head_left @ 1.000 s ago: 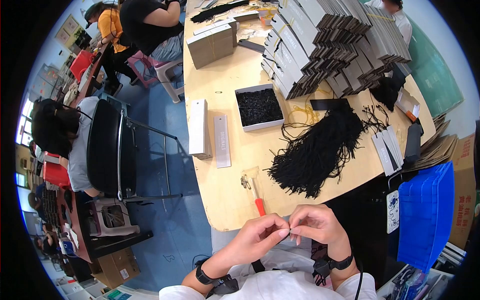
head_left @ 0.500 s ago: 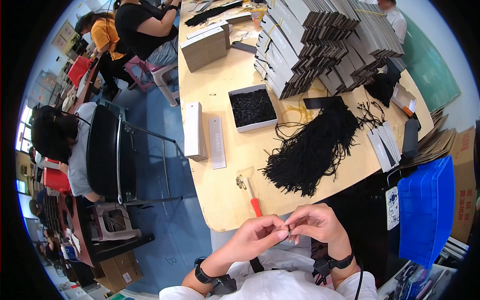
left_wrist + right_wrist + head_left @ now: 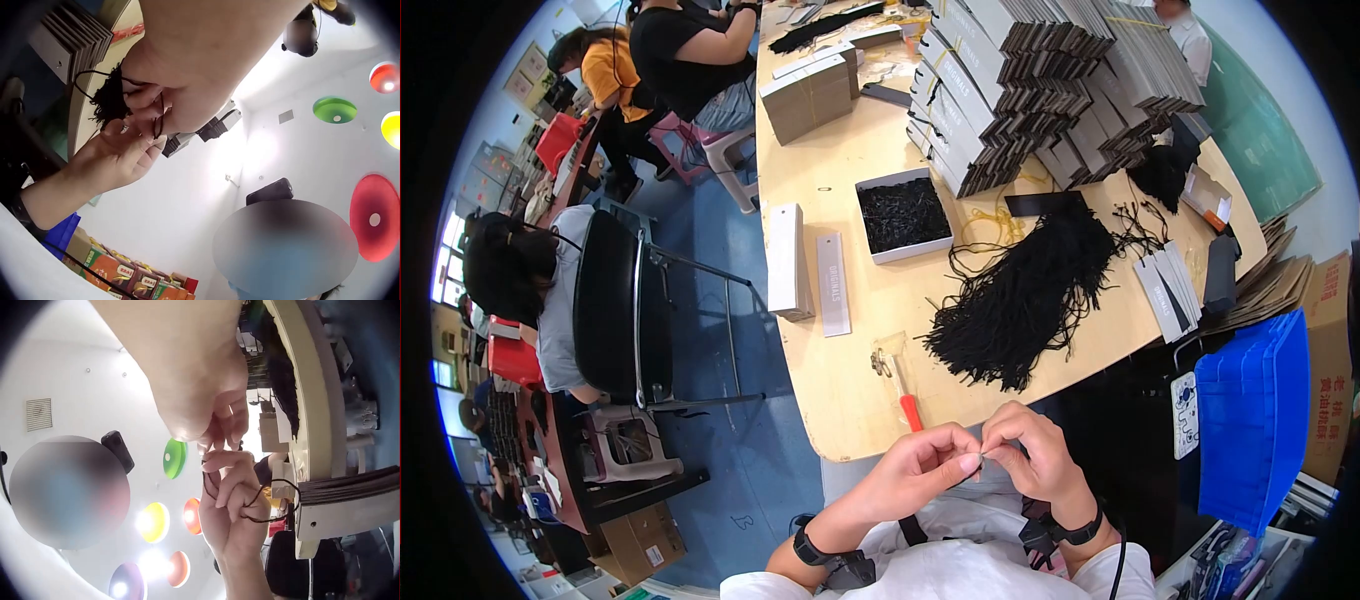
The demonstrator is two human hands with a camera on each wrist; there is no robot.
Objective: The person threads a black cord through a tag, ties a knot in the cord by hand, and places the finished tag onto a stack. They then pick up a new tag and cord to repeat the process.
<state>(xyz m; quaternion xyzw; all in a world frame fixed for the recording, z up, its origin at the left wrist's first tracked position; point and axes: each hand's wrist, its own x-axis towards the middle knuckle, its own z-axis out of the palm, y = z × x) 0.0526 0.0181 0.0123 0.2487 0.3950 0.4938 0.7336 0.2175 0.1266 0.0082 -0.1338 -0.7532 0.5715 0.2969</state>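
Note:
In the head view both hands meet beyond the table's near edge, over the lap. My left hand (image 3: 925, 474) pinches a thin black cord between thumb and forefinger; in the right wrist view the cord (image 3: 275, 519) loops out from its curled fingers. Fingertips of my right hand (image 3: 1032, 456) pinch at the same spot, touching the left fingertips. The left wrist view shows cord (image 3: 162, 117) running between the hands. Whatever small part lies between the fingertips is mostly hidden.
A red-handled tool (image 3: 911, 410) lies near the table edge. Beyond are a heap of black cords (image 3: 1025, 295), a box of small black pieces (image 3: 946, 245), a grey tag (image 3: 833, 287) and large tag stacks (image 3: 970, 120). A blue crate (image 3: 1255, 420) stands right.
My right hand has tilted, its fingers now pointing more steeply down at the left fingertips. The left hand has stayed nearly in place. The head view has shifted slightly.

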